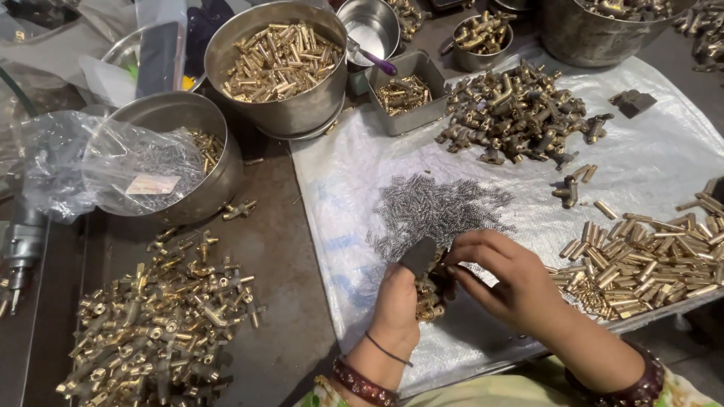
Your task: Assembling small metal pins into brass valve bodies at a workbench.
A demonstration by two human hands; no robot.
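Note:
My left hand (pixel 397 301) grips a brass valve-like fitting (pixel 431 290), and its thumb wears a dark finger cover. My right hand (pixel 504 277) pinches at the top of that same fitting with its fingertips. Just beyond both hands lies a heap of small grey steel springs (pixel 430 211) on a white plastic sheet (pixel 347 226). To the right of my right hand lies a pile of short brass pins (pixel 641 260). What sits between my right fingertips is too small to tell.
A heap of brass fittings (pixel 516 113) lies at the back of the sheet, another heap (pixel 158 324) at the lower left. Steel bowls (pixel 283 113) hold brass pins; one bowl (pixel 219 181) holds a plastic bag of springs (pixel 113 169). A small square tin (pixel 407 120) stands behind.

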